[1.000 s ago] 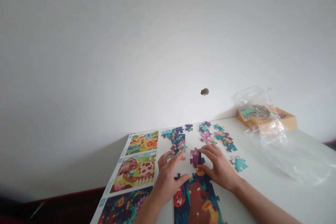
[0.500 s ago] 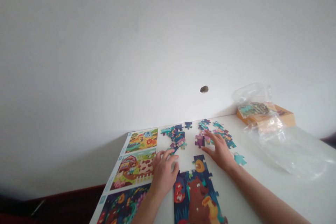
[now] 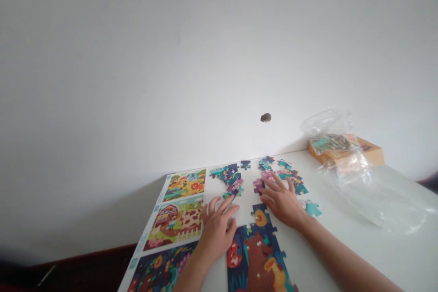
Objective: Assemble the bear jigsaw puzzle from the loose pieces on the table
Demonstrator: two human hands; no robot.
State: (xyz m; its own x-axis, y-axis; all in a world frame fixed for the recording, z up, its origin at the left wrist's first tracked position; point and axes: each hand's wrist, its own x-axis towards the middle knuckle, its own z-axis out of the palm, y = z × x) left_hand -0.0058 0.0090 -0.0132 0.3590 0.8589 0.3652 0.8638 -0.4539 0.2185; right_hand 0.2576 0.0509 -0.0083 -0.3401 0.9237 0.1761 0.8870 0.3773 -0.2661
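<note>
My left hand (image 3: 216,225) lies flat on the white table (image 3: 359,242) with fingers spread, its fingertips near a small loose piece (image 3: 230,195). My right hand (image 3: 281,200) is also flat and open, fingers reaching into a scatter of loose puzzle pieces (image 3: 286,175); a purple piece (image 3: 258,185) sits by its index finger. Below both hands is the partly joined puzzle (image 3: 256,255) showing a brown bear and a fox. A second heap of loose pieces (image 3: 230,175) lies beyond my left hand. Neither hand holds anything.
A reference sheet (image 3: 178,212) with colourful pictures lies at the left along the table edge. A crumpled clear plastic bag (image 3: 352,164) covers an orange box (image 3: 371,154) at the back right. A teal piece (image 3: 312,208) lies alone. The white wall has a small dark mark (image 3: 266,117).
My right hand let go of the purple piece it held near the puzzle and moved up to the loose pieces. My left hand drew back slightly and spread its fingers.
</note>
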